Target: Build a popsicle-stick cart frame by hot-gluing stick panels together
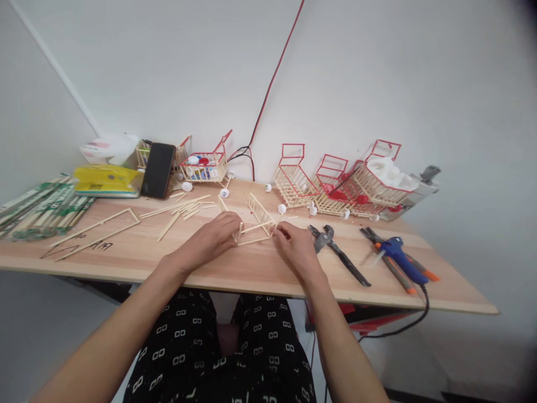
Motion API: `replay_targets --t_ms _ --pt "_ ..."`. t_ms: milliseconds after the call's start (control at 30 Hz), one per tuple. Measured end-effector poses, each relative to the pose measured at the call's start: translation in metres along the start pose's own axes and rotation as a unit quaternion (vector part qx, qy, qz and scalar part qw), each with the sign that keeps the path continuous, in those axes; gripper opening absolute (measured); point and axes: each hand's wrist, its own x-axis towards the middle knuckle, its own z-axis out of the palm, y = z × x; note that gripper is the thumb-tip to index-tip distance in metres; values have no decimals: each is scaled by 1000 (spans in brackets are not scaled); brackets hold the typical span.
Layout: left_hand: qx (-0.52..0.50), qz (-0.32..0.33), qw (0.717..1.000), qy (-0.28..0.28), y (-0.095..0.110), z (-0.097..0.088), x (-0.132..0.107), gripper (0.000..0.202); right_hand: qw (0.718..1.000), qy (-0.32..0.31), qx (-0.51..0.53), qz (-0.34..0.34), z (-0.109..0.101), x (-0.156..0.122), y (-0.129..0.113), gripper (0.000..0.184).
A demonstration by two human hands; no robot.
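A small open frame of thin wooden sticks [258, 221] stands on the wooden table [251, 268] in front of me. My left hand [212, 239] has its fingers closed on the frame's left end. From the other side, my right hand [296, 244] pinches the right end of the same frame. Loose sticks [180, 210] lie to the left of the frame.
Black pliers [335, 249], a blue glue gun [398, 256] and an orange-handled tool [398, 274] lie at the right. Several stick carts with red handles [335, 184] stand at the back, along with a phone [158, 169], a yellow packet [107, 180] and chopstick packs [42, 210]. A flat stick frame [100, 226] lies left.
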Motion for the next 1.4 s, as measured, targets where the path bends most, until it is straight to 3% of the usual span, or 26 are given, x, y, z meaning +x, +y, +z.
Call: replay_targets --t_ms 1400 --pt "6 3 1000 -3 -1 0 0 16 1000 -3 4 0 1 0 1 21"
